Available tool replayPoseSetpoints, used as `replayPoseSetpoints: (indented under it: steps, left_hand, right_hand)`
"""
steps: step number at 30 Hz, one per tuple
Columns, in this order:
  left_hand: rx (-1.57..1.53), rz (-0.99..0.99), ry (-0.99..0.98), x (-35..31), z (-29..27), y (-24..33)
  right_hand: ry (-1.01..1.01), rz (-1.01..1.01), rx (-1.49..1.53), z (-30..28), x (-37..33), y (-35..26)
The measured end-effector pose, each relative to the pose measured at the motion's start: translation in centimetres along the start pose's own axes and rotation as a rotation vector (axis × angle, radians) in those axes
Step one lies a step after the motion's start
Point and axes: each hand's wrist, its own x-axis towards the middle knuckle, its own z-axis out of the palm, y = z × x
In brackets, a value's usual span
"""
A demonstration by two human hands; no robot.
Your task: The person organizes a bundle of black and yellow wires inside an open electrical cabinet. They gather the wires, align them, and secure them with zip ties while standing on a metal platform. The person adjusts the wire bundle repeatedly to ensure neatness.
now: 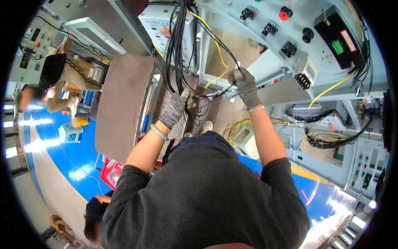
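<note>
My left hand point(175, 108), in a grey glove, is closed around the lower part of a thick bundle of black cables point(177, 54). The bundle hangs down in front of a light grey metal box point(158, 27). My right hand point(246, 85), also gloved, is raised farther right with its fingers pinched on a thin black wire point(226, 54). A yellow wire point(217, 45) hangs to the left of that hand. Loose black wires dangle below and between my hands.
A grey cabinet panel point(269, 41) with switches and a black module point(338, 39) spans the upper right. A brown metal-topped table point(124, 99) stands left, a red tray point(111, 172) below it. One person sits at far left; another is at lower left. A blue stool point(70, 132) stands there.
</note>
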Motion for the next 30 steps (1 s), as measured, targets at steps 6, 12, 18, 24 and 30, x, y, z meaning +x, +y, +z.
replayPoseSetpoints:
  steps: [6, 12, 18, 24, 30]
  left_hand:
    - [-0.246, -0.045, -0.053, -0.8, 0.2, -0.4]
    - [0.294, -0.145, 0.055, 0.5, -1.5, -1.0]
    - [0.293, 0.047, 0.298, 1.0, -2.5, -1.0]
    - [0.598, 0.234, 0.274, 0.6, -5.9, 0.0]
    - [0.527, 0.407, 0.437, 1.7, -6.0, 1.7]
  right_hand:
    - [-0.152, -0.038, -0.658, 4.0, -1.4, 6.4]
    - [-0.179, -0.035, -0.872, 4.2, 0.0, -1.9]
    - [0.047, 0.199, 0.471, -6.2, -2.0, -9.7]
    - [-0.229, -0.012, -0.251, -8.3, -10.5, -8.8]
    - [-0.301, 0.130, -0.056, -3.2, -12.8, -10.2]
